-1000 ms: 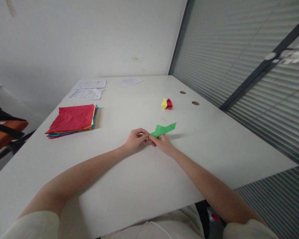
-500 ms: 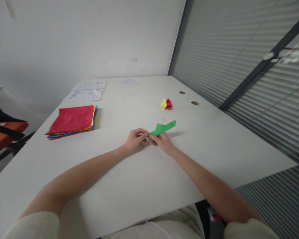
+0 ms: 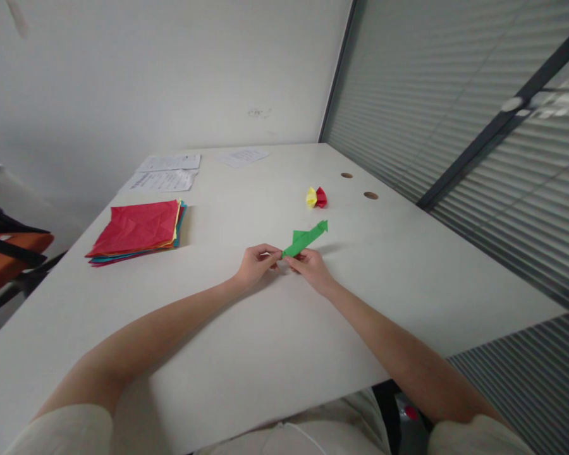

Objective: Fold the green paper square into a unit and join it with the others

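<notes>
A folded strip of green paper [image 3: 308, 238] is pinched at its near left end between my two hands. My left hand [image 3: 257, 265] is closed, thumb and forefinger on the very tip of the strip. Just to its right, my right hand [image 3: 313, 270] grips the paper with thumb and fingers. From there the strip slants up to the right, with a small flap standing out along its upper edge. Beyond it on the table lie a yellow folded paper piece [image 3: 311, 198] and a red folded paper piece [image 3: 321, 198], side by side and touching.
A stack of coloured paper [image 3: 135, 229], red on top, lies at the left of the white table [image 3: 237, 354]. Printed sheets [image 3: 164, 181] rest at the back left, another sheet [image 3: 244, 157] at the back. Two round holes pierce the tabletop near the blinds [image 3: 446, 114].
The green strip's free end has swung up and slightly left, so the strip stands steeper. Both hands stay almost in place, still pinching its near end.
</notes>
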Motion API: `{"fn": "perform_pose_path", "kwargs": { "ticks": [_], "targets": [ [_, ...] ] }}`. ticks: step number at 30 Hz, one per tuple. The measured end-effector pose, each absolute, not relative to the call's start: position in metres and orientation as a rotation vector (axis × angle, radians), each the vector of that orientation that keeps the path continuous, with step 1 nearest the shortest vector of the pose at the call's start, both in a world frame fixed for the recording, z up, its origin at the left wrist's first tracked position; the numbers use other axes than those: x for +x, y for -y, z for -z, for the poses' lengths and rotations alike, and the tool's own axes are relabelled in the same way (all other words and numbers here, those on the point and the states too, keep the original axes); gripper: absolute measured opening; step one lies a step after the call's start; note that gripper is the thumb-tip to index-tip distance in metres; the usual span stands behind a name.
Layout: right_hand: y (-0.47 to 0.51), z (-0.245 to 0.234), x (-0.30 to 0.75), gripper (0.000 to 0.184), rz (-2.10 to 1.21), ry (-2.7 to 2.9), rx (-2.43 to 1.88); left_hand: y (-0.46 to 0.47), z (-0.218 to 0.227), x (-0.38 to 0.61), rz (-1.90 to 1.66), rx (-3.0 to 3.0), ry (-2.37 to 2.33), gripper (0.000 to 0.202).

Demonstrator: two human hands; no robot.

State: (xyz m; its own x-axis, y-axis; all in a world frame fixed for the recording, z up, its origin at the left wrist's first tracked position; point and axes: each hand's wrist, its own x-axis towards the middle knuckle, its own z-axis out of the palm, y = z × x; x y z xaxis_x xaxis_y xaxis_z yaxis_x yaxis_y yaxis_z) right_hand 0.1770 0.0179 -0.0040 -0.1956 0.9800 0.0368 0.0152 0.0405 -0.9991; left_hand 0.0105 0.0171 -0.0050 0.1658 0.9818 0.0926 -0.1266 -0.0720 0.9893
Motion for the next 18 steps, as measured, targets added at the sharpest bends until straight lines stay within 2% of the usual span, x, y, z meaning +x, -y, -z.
{"fn": "perform_pose_path", "kwargs": {
  "ticks": [18],
  "targets": [
    [-0.0184,0.0065,0.1751,0.040,-1.337,1.418,-1.056,-0.0152,0.0049,0.0096,-1.177,1.275,-0.908,0.034]
  ]
}}
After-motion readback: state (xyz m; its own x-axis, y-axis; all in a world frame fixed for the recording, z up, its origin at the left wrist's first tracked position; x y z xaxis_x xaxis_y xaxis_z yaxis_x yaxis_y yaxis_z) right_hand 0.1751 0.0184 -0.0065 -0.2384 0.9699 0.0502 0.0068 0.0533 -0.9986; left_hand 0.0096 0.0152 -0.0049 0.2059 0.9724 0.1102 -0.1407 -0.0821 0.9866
